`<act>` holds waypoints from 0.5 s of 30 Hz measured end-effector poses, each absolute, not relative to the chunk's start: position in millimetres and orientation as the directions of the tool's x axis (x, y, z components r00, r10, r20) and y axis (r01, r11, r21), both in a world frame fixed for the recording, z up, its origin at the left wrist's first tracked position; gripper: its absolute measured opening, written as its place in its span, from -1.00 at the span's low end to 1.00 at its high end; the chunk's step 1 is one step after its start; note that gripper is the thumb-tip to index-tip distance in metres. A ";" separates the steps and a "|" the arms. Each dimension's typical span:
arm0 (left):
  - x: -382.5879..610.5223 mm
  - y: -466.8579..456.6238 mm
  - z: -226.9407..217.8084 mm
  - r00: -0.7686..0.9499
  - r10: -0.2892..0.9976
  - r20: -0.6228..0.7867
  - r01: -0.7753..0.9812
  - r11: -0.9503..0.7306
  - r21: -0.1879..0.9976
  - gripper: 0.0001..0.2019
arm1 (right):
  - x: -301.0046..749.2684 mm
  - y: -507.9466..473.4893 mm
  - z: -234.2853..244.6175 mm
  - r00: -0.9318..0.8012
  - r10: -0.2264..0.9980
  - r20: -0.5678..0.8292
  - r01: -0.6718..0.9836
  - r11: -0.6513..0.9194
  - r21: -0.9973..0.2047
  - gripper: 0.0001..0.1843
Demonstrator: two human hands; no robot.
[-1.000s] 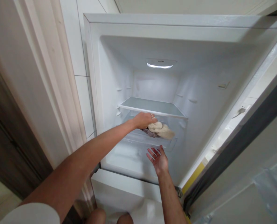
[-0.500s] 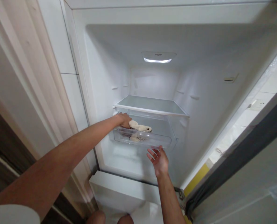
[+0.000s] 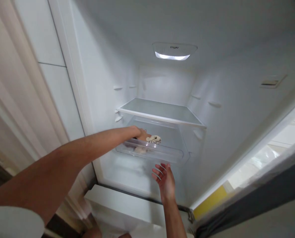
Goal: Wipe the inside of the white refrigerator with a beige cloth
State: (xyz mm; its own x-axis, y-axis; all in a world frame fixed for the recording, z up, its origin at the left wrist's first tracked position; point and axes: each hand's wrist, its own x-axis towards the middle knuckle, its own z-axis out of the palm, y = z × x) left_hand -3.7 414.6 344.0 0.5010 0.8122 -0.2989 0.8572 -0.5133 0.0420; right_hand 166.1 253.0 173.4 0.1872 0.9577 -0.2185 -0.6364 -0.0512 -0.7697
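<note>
Inside a refrigerator, my left hand (image 3: 141,133) reaches over the front wall of a clear plastic drawer (image 3: 169,152). Its fingers are closed on a crumpled cream cloth (image 3: 154,139), pressed down towards the drawer floor; part of the hand is hidden behind the drawer front. The cloth's lower part shows blurred through the plastic. Just below the drawer front, my right hand (image 3: 166,182) is held palm up, fingers apart and curled a little, with nothing in it. It looks apart from the drawer.
A glass shelf (image 3: 159,110) with a white front edge lies above the drawer. A lit lamp (image 3: 172,57) is set in the ceiling. Below stands a white lower compartment front (image 3: 122,197). The open door's dark seal (image 3: 256,191) borders the right side.
My left hand has shifted right along the drawer with the cloth, which is more bunched. My right hand has come down off the drawer's front edge. The view has moved closer.
</note>
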 end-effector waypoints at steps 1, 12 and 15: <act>-0.8 416.9 339.9 0.511 0.804 -0.305 0.848 -0.530 0.022 -0.14 | 166.7 250.3 167.5 0.201 0.958 -0.203 -0.617 -0.037 -0.786 -0.12; 14.7 460.3 325.1 0.593 0.791 -0.150 0.791 -0.607 -0.077 -0.43 | 166.0 254.6 156.3 0.228 0.971 -0.066 -0.448 0.044 -0.893 -0.33; 38.8 480.4 319.9 0.567 0.819 -0.086 0.817 -0.573 -0.072 -0.48 | 161.9 253.8 132.1 0.276 0.958 -0.075 -0.346 0.026 -0.938 -0.26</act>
